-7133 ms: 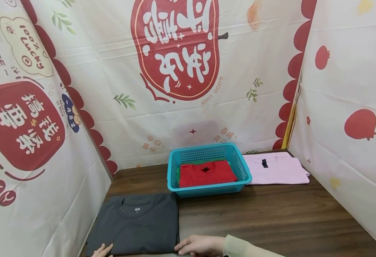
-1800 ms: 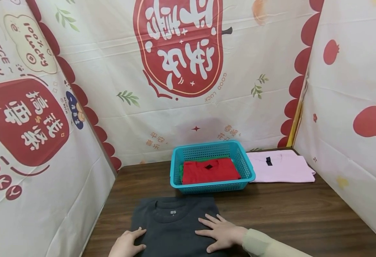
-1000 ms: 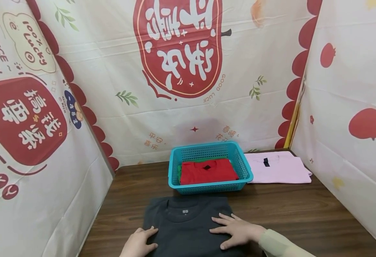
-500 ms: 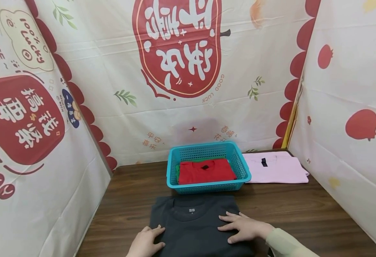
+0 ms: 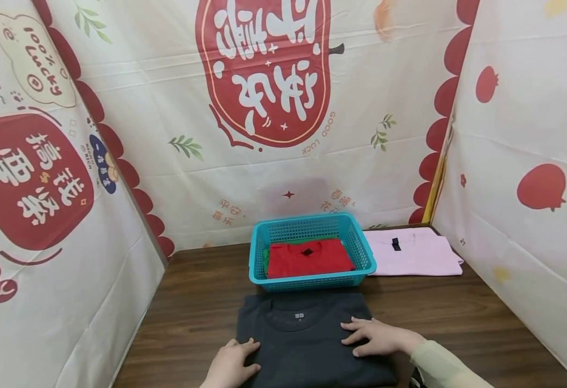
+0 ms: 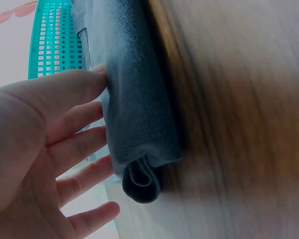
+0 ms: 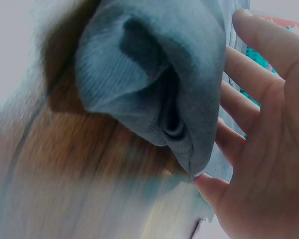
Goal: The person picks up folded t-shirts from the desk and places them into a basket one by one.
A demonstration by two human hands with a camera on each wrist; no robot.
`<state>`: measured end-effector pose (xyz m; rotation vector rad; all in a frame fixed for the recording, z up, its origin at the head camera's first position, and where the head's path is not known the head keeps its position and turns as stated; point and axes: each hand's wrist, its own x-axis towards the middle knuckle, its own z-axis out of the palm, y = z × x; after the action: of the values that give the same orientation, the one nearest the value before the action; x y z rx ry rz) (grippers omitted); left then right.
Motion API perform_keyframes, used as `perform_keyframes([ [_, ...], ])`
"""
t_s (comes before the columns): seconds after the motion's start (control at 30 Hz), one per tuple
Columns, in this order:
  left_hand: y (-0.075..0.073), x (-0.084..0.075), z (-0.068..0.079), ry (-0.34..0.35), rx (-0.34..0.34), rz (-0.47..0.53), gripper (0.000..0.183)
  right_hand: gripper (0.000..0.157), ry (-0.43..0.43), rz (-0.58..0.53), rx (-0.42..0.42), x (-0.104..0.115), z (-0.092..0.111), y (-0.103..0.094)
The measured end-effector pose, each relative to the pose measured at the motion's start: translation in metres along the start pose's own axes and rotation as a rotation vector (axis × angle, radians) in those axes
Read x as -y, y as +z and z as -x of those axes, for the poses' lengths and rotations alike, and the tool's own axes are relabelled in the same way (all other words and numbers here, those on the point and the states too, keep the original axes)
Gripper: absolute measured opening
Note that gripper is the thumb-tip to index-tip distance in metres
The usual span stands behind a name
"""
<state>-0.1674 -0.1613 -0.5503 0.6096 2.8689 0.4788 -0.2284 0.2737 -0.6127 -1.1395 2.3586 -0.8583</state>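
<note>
A folded dark grey T-shirt (image 5: 307,350) lies flat on the table, its round collar pointing toward the basket. My left hand (image 5: 232,364) rests on its left side with the fingers spread. On the right side my right hand (image 5: 380,337) touches the top, fingers straight and apart. From the left wrist view, the thumb and fingertips meet the folded edge of the grey T-shirt (image 6: 134,89), whose layers roll at the corner. Thick folded layers of the T-shirt (image 7: 199,99) show beside the fingertips in the right wrist view.
Behind the grey T-shirt stands a blue plastic basket (image 5: 312,283) holding a folded red T-shirt (image 5: 309,261) over a green garment (image 5: 266,258). A folded pink T-shirt (image 5: 411,256) lies right of the basket. Printed cloth walls (image 5: 288,167) enclose the wooden table (image 5: 191,302).
The grey T-shirt has slid right from the table's left side to in front of the basket. Both hands moved along with it, their straight fingers lying on it. Basket and pink T-shirt stayed put.
</note>
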Motion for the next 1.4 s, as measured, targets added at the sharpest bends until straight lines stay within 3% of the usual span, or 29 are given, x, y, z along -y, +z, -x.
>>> perform_keyframes([
  [0.07,0.0,-0.003,-0.001,0.005,0.0,0.0,0.049,0.036,-0.007,-0.007,-0.001,-0.02,0.0,0.005],
  [0.13,0.001,-0.005,-0.002,0.015,-0.001,-0.001,0.048,0.037,-0.016,0.009,-0.005,-0.027,0.002,0.006],
  [0.3,0.001,-0.013,-0.004,0.03,-0.009,-0.016,0.048,0.036,-0.008,0.037,-0.021,-0.008,0.012,-0.003],
  [0.5,0.002,-0.019,-0.005,0.029,-0.002,-0.011,0.046,0.032,0.042,-0.059,-0.025,0.019,0.019,-0.017],
  [0.73,0.002,-0.015,-0.008,0.015,0.01,0.052,0.046,0.028,0.03,-0.046,-0.068,-0.033,0.012,-0.002],
  [0.83,0.001,-0.011,-0.008,0.024,-0.001,0.085,0.046,0.03,-0.002,-0.033,-0.077,-0.02,0.013,-0.008],
  [0.9,-0.001,-0.009,-0.007,0.031,-0.025,0.111,0.045,0.03,0.005,-0.043,-0.096,0.008,0.015,-0.019],
  [1.03,-0.007,-0.007,-0.006,0.013,-0.089,0.232,0.046,0.03,0.07,-0.062,-0.169,0.056,0.017,-0.039],
  [1.1,-0.009,-0.006,-0.006,-0.002,-0.135,0.279,0.048,0.03,0.12,-0.072,-0.223,0.07,0.019,-0.045],
  [1.23,-0.011,-0.002,-0.007,-0.062,-0.231,0.311,0.052,0.032,0.236,-0.064,-0.349,0.076,0.023,-0.053],
  [1.4,-0.014,0.003,-0.011,-0.177,-0.282,0.366,0.058,0.041,0.491,-0.248,-0.529,0.069,0.029,-0.054],
])
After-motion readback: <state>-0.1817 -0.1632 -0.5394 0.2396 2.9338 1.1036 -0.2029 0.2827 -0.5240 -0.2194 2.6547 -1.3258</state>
